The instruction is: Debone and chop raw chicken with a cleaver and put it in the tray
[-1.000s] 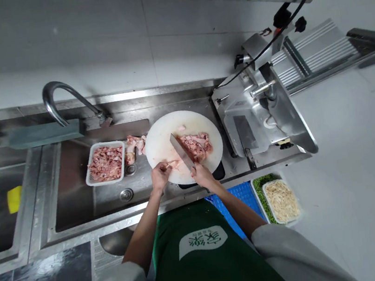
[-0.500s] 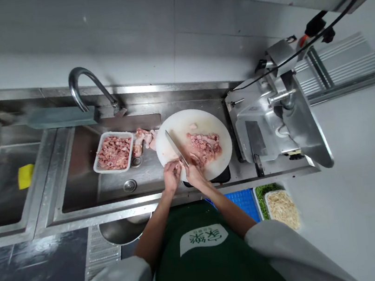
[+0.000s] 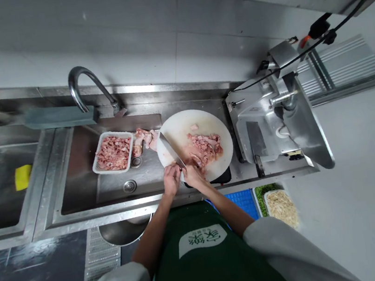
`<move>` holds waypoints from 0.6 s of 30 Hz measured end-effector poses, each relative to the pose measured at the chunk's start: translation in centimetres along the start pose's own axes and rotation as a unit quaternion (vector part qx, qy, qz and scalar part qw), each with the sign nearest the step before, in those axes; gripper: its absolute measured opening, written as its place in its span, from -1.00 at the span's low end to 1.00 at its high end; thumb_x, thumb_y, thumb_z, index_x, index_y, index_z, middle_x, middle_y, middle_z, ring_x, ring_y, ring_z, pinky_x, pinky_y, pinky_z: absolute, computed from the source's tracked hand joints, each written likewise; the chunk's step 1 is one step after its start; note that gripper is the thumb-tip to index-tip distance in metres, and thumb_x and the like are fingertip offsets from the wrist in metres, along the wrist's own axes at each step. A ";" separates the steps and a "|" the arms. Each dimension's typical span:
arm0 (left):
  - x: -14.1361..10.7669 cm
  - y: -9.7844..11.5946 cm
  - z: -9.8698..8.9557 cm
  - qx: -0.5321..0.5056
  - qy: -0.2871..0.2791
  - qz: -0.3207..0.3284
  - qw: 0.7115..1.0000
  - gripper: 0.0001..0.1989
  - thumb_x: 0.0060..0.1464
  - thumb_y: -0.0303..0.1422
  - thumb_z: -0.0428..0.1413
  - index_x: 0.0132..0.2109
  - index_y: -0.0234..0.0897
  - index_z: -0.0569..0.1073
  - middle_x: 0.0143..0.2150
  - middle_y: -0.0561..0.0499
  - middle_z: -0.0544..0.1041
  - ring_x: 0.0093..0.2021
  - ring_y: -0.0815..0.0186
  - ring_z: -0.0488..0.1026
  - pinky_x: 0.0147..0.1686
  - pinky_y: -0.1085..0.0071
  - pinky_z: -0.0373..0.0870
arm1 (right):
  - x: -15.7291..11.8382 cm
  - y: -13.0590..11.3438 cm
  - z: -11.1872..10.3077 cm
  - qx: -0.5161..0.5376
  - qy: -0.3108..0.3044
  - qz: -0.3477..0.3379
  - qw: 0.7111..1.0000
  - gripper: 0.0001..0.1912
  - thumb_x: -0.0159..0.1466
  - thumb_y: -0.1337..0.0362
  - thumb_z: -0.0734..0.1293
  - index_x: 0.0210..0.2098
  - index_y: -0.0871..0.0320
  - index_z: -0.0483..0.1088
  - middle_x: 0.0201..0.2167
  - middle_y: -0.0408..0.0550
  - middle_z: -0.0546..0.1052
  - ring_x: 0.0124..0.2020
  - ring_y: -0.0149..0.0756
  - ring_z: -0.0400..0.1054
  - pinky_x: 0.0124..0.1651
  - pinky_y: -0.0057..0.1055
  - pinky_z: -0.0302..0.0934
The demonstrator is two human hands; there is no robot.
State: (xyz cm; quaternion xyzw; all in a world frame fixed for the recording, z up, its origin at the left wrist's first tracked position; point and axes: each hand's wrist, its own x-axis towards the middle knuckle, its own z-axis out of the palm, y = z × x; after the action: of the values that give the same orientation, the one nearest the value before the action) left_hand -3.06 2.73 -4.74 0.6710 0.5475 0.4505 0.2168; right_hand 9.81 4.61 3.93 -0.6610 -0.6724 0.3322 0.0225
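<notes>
Pale tiled wall (image 3: 116,43) (faintly shiny) behind steel sinks (image 3: 110,189).

Right hand (image 3: 192,175) and knife (image 3: 171,148) now closer to left hand (image 3: 172,178) (blade farther from chopped meat (image 3: 207,148)).

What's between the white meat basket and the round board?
Larger raw meat pieces and a small round drain lie between the basket and the board, in the head view.

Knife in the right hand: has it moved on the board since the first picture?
Yes. Against the round white board, the knife has shifted left, away from the cut meat it was beside.
</notes>
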 end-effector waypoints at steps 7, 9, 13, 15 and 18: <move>2.8 1.3 0.0 0.019 -0.107 0.067 0.992 -0.75 0.32 -0.38 -0.01 0.03 -0.23 0.52 0.01 -0.15 0.54 0.07 0.14 0.42 0.10 0.12 0.38 | -0.6 5.4 -5.0 0.140 0.163 0.015 0.976 -0.60 0.44 0.17 0.12 -0.15 0.23 0.54 -0.32 0.05 0.61 -0.24 -0.19 0.49 -0.16 -0.41 0.28; 4.7 2.1 1.3 0.025 -0.232 0.137 0.963 -0.69 0.30 -0.40 0.01 0.12 -0.16 0.48 0.13 -0.12 0.50 0.20 0.11 0.34 0.20 0.05 0.27 | -2.0 7.2 -6.8 0.156 0.213 0.038 0.964 -0.58 0.44 0.14 0.10 -0.16 0.23 0.53 -0.36 0.03 0.59 -0.28 -0.19 0.49 -0.20 -0.42 0.28; 7.6 2.6 3.9 0.082 -0.354 0.164 0.917 -0.73 0.25 -0.38 0.10 0.06 -0.11 0.52 0.09 -0.11 0.53 0.19 0.03 0.35 0.22 -0.07 0.16 | -4.8 9.6 -8.1 0.127 0.253 0.087 0.955 -0.59 0.44 0.13 0.10 -0.19 0.23 0.51 -0.36 0.07 0.58 -0.29 -0.17 0.49 -0.25 -0.40 0.25; 8.0 2.2 4.5 0.125 -0.299 0.107 0.940 -0.79 0.24 -0.32 0.12 -0.01 -0.17 0.54 0.02 -0.16 0.54 0.13 -0.02 0.38 0.15 -0.07 0.21 | -5.8 10.0 -7.4 0.093 0.249 0.106 0.958 -0.61 0.44 0.16 0.11 -0.22 0.22 0.50 -0.35 0.10 0.59 -0.29 -0.15 0.49 -0.26 -0.39 0.23; 7.6 1.4 4.2 0.141 -0.168 0.019 0.976 -0.74 0.20 -0.22 0.17 -0.04 -0.25 0.53 -0.04 -0.22 0.53 0.02 -0.03 0.42 0.04 0.00 0.32 | -6.4 9.6 -5.6 0.057 0.212 0.115 0.969 -0.65 0.44 0.22 0.12 -0.23 0.21 0.50 -0.40 0.08 0.58 -0.34 -0.15 0.49 -0.28 -0.38 0.23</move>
State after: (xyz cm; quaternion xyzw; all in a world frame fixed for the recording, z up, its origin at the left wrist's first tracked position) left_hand 1.17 10.20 -3.00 0.7712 0.5486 0.2539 0.1998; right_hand 21.67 0.22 6.36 -0.7871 -0.5517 0.2223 0.1635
